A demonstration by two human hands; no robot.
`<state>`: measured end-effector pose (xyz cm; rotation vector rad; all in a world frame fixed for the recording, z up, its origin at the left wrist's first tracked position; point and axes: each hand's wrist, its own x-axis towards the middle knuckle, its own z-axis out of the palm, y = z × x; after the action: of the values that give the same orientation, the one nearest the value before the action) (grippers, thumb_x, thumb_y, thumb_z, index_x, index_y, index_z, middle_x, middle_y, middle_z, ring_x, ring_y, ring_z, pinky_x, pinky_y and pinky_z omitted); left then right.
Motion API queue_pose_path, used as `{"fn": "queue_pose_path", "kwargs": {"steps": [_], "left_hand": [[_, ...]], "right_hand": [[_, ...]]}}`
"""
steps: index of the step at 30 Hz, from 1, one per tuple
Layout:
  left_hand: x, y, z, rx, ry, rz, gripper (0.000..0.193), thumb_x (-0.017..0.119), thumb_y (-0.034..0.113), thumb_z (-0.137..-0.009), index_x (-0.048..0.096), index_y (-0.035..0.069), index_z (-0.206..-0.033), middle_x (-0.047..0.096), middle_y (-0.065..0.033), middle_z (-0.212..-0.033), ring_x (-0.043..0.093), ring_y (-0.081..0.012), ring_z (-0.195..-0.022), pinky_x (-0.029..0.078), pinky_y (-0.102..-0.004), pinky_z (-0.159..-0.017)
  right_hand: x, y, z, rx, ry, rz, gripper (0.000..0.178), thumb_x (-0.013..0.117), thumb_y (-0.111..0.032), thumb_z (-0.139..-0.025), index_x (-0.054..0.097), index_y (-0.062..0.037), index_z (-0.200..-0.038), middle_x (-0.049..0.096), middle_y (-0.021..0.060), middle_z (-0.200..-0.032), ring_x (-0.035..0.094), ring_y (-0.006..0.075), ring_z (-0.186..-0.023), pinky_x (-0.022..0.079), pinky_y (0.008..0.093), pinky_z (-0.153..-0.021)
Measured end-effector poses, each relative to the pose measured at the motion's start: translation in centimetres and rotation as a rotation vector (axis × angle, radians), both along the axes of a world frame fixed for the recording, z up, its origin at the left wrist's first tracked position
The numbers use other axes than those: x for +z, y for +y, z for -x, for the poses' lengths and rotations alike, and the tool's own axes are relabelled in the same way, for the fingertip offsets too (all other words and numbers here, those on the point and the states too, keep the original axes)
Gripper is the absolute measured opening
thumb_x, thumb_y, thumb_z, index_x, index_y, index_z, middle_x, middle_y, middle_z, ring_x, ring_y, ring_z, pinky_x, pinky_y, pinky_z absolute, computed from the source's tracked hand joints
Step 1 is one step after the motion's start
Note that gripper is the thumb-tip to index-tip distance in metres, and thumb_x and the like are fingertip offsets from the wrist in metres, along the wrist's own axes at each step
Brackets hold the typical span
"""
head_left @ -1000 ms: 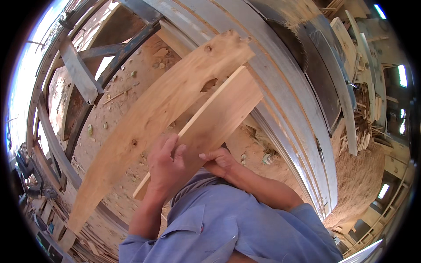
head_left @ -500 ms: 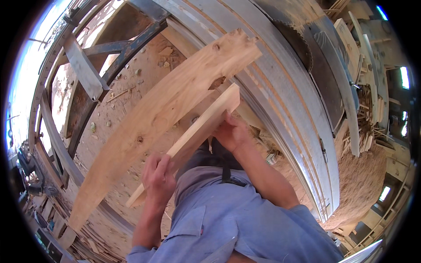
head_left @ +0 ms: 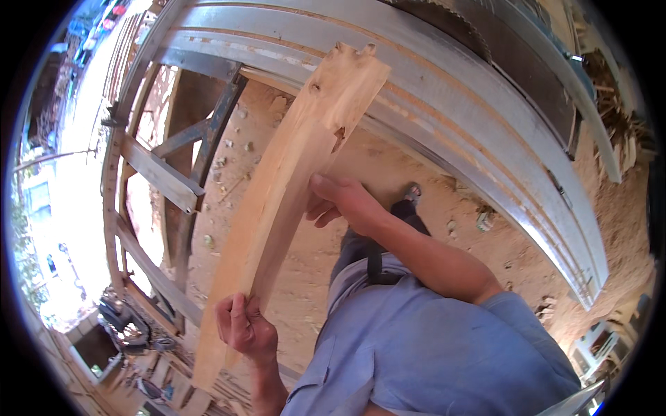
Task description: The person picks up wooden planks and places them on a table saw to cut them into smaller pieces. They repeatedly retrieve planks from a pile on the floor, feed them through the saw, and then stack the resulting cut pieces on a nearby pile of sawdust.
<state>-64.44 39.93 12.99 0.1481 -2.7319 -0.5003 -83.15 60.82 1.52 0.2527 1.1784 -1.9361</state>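
A long, wide wooden plank (head_left: 277, 139) slants from the metal table's edge toward my lower left, with a ragged far end. A narrower wooden board (head_left: 290, 184) lies lengthwise against it, its pale edge up; where the two meet is hard to make out. My left hand (head_left: 248, 327) is closed at the near end of this board, fingers curled. Farther up, my right hand (head_left: 347, 202) grips its right side, thumb on the face and fingers bent below. A dark knot hole (head_left: 338, 139) shows near the board's far end.
Ahead and to the right stretches a long metal table (head_left: 444, 118) with rust-brown strips. A large toothed saw blade (head_left: 444, 28) lies beyond it. At left stands a metal frame (head_left: 163, 173) with crossing bars. Scrap wood (head_left: 177, 388) is heaped at lower left.
The narrower board has moved up against the wide plank and turned steeper, with both hands still on it. My view has swung, so the table sits farther right.
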Motion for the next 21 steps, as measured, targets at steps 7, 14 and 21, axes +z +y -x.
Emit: {"fn": "queue_pose_path", "kwargs": {"steps": [7, 14, 21], "left_hand": [[-0.3, 1.4, 0.9, -0.003, -0.029, 0.068, 0.026, 0.067, -0.012, -0.082, 0.067, -0.003, -0.107, 0.063, -0.0146, -0.09, 0.063, -0.0302, -0.08, 0.052, -0.0398, -0.071], [-0.8, 1.7, 0.7, -0.056, 0.002, 0.175, 0.03, 0.072, -0.009, -0.084, 0.067, 0.001, -0.112, 0.061, -0.0142, -0.089, 0.06, -0.0319, -0.076, 0.049, -0.0425, -0.065], [-2.0, 1.4, 0.1, -0.098, -0.018, 0.202, 0.034, 0.075, -0.009, -0.078, 0.066, 0.002, -0.109, 0.064, -0.0154, -0.095, 0.06, -0.0326, -0.077, 0.05, -0.0432, -0.064]], "right_hand": [[-0.4, 1.8, 0.3, 0.098, 0.073, -0.252, 0.045, 0.057, -0.039, -0.101, 0.069, 0.0032, -0.092, 0.07, 0.0117, -0.077, 0.067, 0.0176, -0.071, 0.054, 0.0314, -0.062], [-3.2, 4.0, -0.7, -0.186, 0.13, -0.274, 0.031, 0.066, -0.028, -0.098, 0.069, 0.0031, -0.098, 0.071, 0.0072, -0.085, 0.064, 0.0129, -0.072, 0.053, 0.0283, -0.065], [-1.0, 5.2, 1.7, -0.53, 0.367, -0.192, 0.04, 0.07, -0.016, -0.096, 0.06, 0.0009, -0.13, 0.068, 0.0085, -0.11, 0.066, 0.0134, -0.1, 0.054, 0.0279, -0.088]]}}
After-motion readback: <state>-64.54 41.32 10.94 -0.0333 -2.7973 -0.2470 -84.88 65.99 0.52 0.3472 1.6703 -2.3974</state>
